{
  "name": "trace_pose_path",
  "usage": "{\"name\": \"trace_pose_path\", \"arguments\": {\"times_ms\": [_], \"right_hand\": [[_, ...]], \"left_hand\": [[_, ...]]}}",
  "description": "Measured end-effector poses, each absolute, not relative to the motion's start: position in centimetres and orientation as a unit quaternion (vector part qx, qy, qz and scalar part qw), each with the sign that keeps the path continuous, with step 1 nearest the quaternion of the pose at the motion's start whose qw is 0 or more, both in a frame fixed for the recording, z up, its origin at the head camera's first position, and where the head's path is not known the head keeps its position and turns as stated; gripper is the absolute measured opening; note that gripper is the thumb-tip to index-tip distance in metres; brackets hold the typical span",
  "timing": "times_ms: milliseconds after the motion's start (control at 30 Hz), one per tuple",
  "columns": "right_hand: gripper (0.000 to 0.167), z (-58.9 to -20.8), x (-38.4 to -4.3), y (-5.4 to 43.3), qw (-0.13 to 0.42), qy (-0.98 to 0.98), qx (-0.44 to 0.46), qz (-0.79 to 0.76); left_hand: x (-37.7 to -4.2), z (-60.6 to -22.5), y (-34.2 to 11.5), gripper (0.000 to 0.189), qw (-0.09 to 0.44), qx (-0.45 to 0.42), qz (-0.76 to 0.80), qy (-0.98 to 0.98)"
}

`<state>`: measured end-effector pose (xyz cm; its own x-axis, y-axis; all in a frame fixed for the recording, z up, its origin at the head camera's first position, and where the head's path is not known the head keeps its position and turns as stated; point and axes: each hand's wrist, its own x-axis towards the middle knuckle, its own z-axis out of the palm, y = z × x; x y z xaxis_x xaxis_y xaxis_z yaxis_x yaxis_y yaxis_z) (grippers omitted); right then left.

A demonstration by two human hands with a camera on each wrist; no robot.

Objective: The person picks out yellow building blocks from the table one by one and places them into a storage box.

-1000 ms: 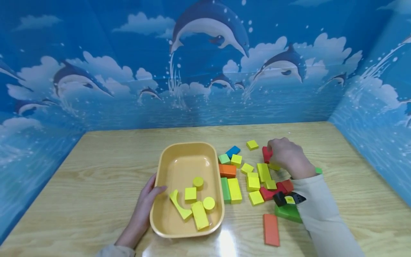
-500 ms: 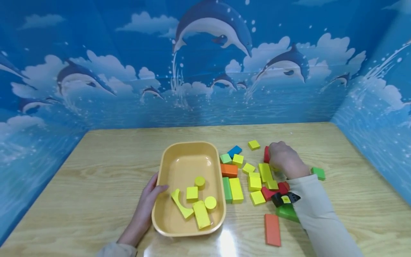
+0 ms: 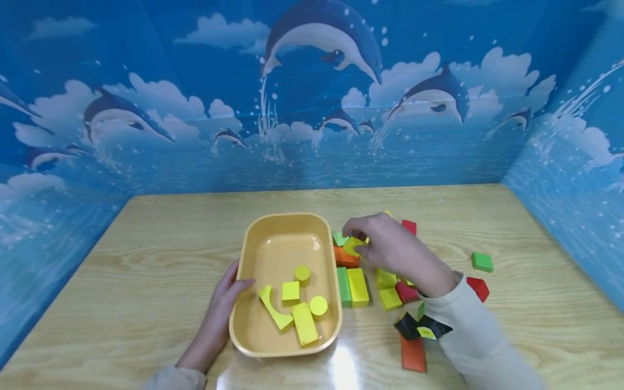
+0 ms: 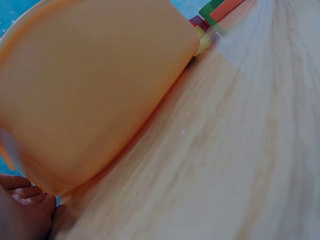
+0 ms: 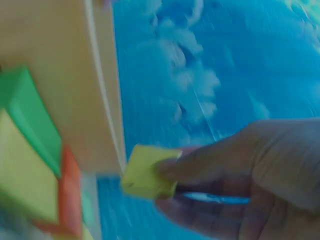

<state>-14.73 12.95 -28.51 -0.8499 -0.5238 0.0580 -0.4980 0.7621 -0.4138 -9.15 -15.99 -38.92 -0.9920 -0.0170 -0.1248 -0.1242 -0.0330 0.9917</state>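
Observation:
My left hand (image 3: 219, 306) grips the left side of a light-orange plastic tray (image 3: 278, 246), its thumb hooked over the rim. Several yellow wooden blocks lie in the tray, among them a curved piece (image 3: 275, 311), a cube (image 3: 290, 292) and a rectangular block (image 3: 304, 324). Just right of the tray, my right hand (image 3: 397, 249) pinches a small yellow block (image 5: 145, 172) between thumb and fingers. In the head view it overlaps an orange block (image 3: 346, 257). The tray's outer wall (image 4: 100, 90) fills much of the left wrist view.
Beside the tray's right wall stand a green block (image 3: 344, 287) and a yellow block (image 3: 358, 288). Several more blocks are spread farther right, including a flat orange-red one (image 3: 413, 355) in front and a green one (image 3: 482, 262). A dolphin-print backdrop (image 3: 312, 151) walls the wooden table.
My right hand has moved left from beside the red block toward the tray, carrying the small yellow block. My left hand keeps its place on the tray.

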Motion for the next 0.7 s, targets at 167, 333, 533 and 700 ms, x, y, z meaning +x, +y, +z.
{"name": "trace_pose_path", "arguments": {"times_ms": [167,333,533,700], "right_hand": [[0.032,-29.7,-13.5,10.0,-0.006,0.907,-0.363,-0.213],[0.03,-31.0,-12.8,8.1,0.033,0.901,-0.393,-0.182],[0.027,-32.2,-12.6,7.0,0.06,0.895,-0.409,-0.165],[0.026,-32.6,-12.5,6.7,0.082,0.898,-0.401,-0.16]], "left_hand": [[-9.1,-39.0,-16.0,0.055,0.035,-0.047,0.717,0.694],[-9.1,-39.0,-16.0,0.055,0.034,-0.052,0.716,0.695],[-9.2,-39.0,-16.0,0.055,0.037,-0.05,0.717,0.694],[-9.3,-39.0,-16.0,0.056,0.04,-0.05,0.715,0.696]]}}
